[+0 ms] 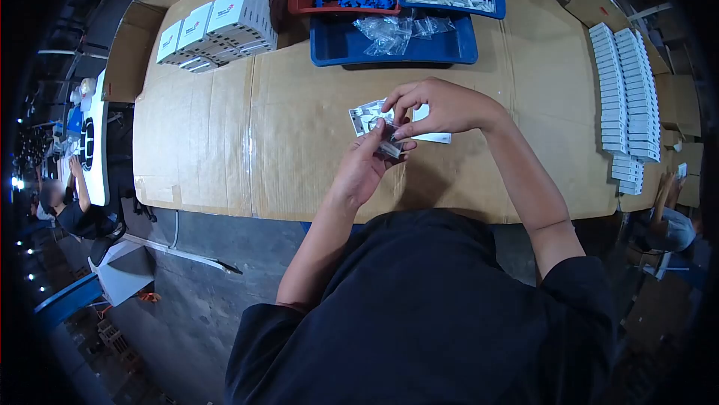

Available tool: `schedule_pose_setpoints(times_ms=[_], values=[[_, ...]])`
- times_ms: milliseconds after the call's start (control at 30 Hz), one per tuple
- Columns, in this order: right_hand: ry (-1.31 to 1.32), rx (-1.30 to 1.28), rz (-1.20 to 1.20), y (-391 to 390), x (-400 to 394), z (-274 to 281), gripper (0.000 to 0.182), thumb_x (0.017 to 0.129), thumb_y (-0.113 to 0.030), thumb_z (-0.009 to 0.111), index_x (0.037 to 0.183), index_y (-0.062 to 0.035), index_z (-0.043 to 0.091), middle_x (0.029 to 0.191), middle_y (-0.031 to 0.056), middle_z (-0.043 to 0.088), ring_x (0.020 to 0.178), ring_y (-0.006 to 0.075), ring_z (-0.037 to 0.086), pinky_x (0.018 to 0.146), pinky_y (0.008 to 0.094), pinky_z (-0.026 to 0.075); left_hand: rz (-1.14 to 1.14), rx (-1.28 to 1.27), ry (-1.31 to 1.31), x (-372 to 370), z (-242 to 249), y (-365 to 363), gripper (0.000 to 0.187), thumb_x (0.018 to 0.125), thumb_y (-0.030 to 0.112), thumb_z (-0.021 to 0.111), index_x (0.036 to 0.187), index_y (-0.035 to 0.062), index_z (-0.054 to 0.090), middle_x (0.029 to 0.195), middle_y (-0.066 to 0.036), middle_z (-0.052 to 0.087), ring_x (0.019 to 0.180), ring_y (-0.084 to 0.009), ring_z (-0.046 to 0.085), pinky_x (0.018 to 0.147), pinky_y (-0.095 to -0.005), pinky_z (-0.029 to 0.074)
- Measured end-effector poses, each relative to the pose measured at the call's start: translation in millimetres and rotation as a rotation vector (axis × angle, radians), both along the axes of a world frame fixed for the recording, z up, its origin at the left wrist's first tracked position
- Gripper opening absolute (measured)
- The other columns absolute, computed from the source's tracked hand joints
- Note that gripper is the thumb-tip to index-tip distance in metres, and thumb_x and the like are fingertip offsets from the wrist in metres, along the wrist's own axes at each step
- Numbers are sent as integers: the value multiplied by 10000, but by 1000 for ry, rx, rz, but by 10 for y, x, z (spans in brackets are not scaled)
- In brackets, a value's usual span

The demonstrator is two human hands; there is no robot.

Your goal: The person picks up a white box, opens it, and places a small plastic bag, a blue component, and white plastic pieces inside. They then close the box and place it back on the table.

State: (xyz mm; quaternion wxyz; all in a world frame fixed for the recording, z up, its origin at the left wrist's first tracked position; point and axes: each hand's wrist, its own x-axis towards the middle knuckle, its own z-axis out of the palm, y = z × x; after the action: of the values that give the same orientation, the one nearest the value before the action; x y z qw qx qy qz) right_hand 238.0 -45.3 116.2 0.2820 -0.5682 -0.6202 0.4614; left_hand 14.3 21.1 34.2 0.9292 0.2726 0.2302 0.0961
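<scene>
My left hand (363,169) is closed on a small clear plastic bag (391,148), its thumb pressed over the top. From the right, my right hand (446,108) reaches over with bent fingers and pinches at the bag's upper edge. Something whitish shows through the bag, too small to make out. Behind my fingers, an open white casing (362,114) with small parts in it lies on the cardboard-covered table (299,150). A flat white piece (436,137) lies partly hidden beneath my right hand.
A red bin (297,2) of blue plastic pieces and a blue bin (497,8) of white pieces stand at the back. A nearer blue bin (322,49) holds clear bags. White boxes (225,19) are stacked at left, white casings (625,98) at right. Other people sit on both sides.
</scene>
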Motion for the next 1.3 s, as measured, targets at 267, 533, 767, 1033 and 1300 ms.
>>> schedule_pose_setpoints(times_ms=[267,533,767,1033,1300], values=[[89,-34,-61,-17,19,-73,175,897,-157,799,947,-2,737,1168,112,727,1051,221,669,960,370,518,-20,190,55,6,124,-15,413,1123,331,491,1336,-2,611,1179,-124,734,1048,-241,732,905,-357,568],[136,-103,-158,-101,-64,4,132,895,-125,798,919,-27,713,912,22,712,868,116,652,825,295,537,29,493,104,-39,26,-18,331,1088,253,597,1241,-15,718,1051,-58,757,972,-122,699,861,-275,531],[388,40,-412,-170,-267,-188,201,920,-1,738,1101,-22,651,987,11,665,896,86,630,825,260,533,164,686,167,5,30,-78,291,1071,206,628,1228,-27,704,1042,-35,735,924,-68,626,847,-244,505],[450,112,-529,-195,-468,-240,316,925,-16,731,1233,-20,661,986,9,668,922,71,624,805,257,529,436,664,97,28,116,-82,144,1017,74,695,1132,-12,689,1027,-29,721,957,-95,656,859,-257,517],[601,32,-675,-240,-577,-463,168,971,-38,724,1133,7,714,994,19,720,870,67,649,811,239,535,498,582,119,29,112,-74,148,1023,93,693,1125,-14,693,1020,-44,723,933,-79,656,842,-237,521]])
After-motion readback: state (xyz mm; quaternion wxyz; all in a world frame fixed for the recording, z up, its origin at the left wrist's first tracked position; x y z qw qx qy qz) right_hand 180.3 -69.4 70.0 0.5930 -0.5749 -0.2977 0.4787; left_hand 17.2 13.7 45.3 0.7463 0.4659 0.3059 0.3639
